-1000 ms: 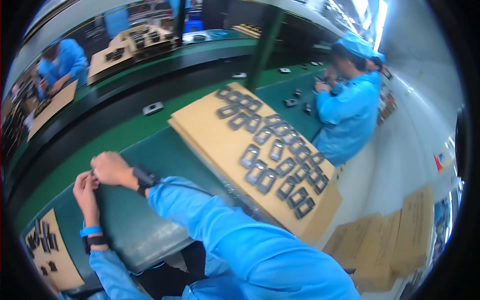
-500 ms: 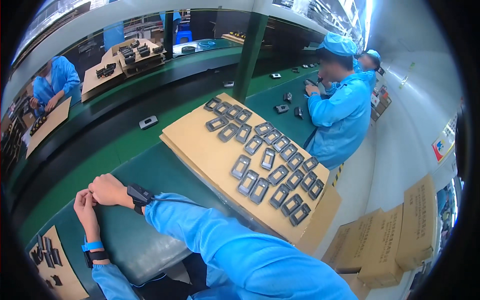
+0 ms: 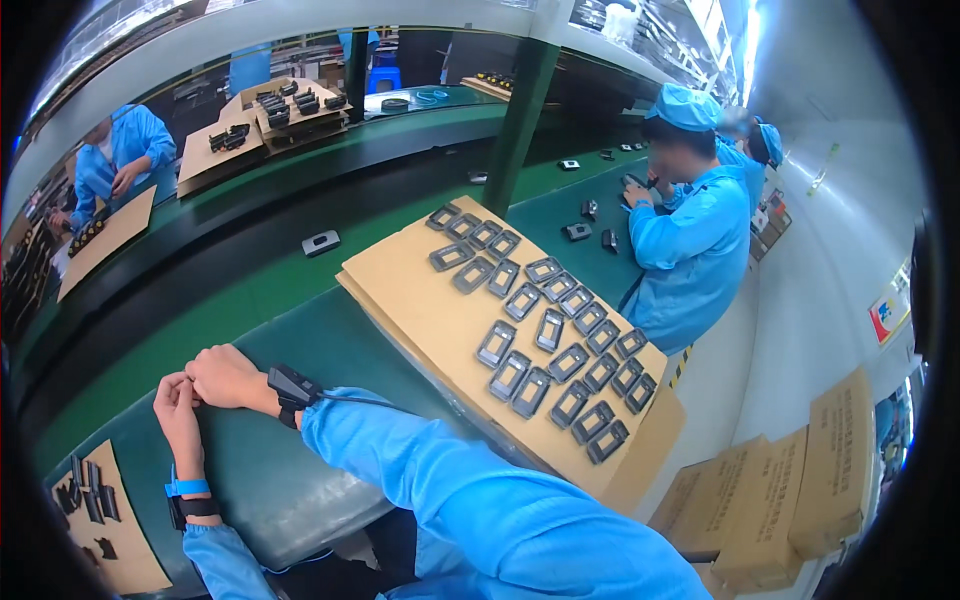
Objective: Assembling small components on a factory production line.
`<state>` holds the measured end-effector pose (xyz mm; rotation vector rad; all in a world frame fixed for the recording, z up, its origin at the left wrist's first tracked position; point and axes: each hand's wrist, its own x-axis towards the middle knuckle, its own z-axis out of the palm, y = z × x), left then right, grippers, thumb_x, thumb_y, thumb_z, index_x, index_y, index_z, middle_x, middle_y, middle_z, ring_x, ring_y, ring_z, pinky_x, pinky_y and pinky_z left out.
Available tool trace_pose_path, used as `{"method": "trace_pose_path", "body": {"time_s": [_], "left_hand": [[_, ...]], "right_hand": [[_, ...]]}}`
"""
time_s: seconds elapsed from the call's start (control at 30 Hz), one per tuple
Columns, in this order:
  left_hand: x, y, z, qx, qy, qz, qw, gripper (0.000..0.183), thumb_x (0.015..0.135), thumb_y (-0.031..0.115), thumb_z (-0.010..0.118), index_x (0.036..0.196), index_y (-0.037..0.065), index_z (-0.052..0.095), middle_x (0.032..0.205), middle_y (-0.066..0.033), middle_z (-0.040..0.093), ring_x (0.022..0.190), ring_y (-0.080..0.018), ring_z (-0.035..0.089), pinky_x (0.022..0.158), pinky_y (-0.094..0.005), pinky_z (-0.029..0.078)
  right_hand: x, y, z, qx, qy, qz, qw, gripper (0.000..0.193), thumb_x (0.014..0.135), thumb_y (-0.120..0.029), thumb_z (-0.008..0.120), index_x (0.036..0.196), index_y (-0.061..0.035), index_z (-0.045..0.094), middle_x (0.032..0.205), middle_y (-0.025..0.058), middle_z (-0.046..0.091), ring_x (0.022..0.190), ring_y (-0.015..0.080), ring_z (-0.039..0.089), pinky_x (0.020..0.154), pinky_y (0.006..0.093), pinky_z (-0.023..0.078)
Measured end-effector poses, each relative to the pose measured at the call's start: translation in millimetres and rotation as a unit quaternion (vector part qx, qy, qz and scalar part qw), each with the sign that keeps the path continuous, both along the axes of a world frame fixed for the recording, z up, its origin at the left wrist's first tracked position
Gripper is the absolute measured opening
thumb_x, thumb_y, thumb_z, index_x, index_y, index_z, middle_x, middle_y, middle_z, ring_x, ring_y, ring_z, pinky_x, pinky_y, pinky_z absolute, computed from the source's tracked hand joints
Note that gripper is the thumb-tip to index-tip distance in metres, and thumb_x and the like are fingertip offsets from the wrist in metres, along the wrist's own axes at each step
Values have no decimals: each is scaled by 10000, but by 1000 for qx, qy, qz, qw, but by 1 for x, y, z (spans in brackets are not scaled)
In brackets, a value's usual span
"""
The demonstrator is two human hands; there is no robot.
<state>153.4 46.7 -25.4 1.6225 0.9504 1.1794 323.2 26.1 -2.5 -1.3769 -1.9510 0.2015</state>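
Note:
My left hand point(image 3: 177, 408) and my right hand point(image 3: 228, 376) meet above the green worktop point(image 3: 300, 480), near its left end. The fingers of both are curled together, and whatever they may hold is hidden. A dark strapped device point(image 3: 292, 388) sits on my right wrist, with a cable running along the blue sleeve. Blue and black bands point(image 3: 188, 490) circle my left wrist. Below my left hand lies a cardboard sheet point(image 3: 135, 555) with several small black plastic parts point(image 3: 95, 490) on it.
To the right, stacked cardboard sheets point(image 3: 390, 275) carry rows of dark rectangular frames point(image 3: 550, 330). A grey-black housing point(image 3: 321, 243) lies on the green conveyor beyond. A co-worker in blue point(image 3: 700, 230) stands past a green post point(image 3: 520, 130). Cardboard cartons point(image 3: 770, 500) stand at the lower right.
The view has swung slightly, so the surroundings sit further right in the picture. My hands stay together in nearly the same pose. The co-worker at far left has shifted their hands.

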Motion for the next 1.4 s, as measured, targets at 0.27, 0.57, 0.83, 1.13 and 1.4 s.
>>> {"method": "trace_pose_path", "body": {"time_s": [0.27, 0.57, 0.83, 1.13, 1.4], "left_hand": [[-1, 1, -6, 10, 17, 8, 1000, 144, 1072, 139, 583, 1080, 24, 669, 886, 15, 673, 778, -60, 579, 685, -230, 435], [1, 2, -2, -2, -2, -1, 1000, 141, 1069, 136, 586, 1081, 24, 671, 897, 8, 683, 777, -60, 585, 689, -227, 433], [1, 2, -6, 5, 11, 4, 1000, 139, 1073, 124, 576, 1083, 25, 674, 902, 10, 679, 793, -58, 583, 696, -227, 435], [-6, 8, -11, 2, 8, 8, 1000, 143, 1070, 123, 579, 1068, 12, 668, 901, 6, 667, 772, -71, 576, 695, -234, 450], [0, 6, -7, 10, -1, -2, 1000, 137, 1064, 120, 587, 1067, 10, 669, 897, 2, 668, 769, -68, 565, 691, -233, 437]], "right_hand": [[3, -4, 0, -4, -1, 7, 1000, 178, 814, -147, 617, 799, -25, 746, 779, 210, 731, 750, 403, 715, 715, 514, 561], [1, -1, -1, 9, -4, -10, 1000, 181, 808, -170, 632, 778, -45, 758, 770, 205, 734, 735, 393, 719, 700, 502, 564], [2, -3, -1, 14, 17, -9, 1000, 187, 806, -163, 615, 754, -36, 742, 763, 208, 729, 727, 401, 712, 692, 509, 559], [-2, -6, 3, 15, 9, -5, 1000, 184, 799, -167, 625, 746, -37, 744, 760, 201, 733, 733, 393, 720, 681, 495, 559], [2, -6, 3, 27, 1, -8, 1000, 177, 798, -169, 631, 745, -46, 747, 761, 196, 735, 718, 386, 717, 682, 492, 559]]}}
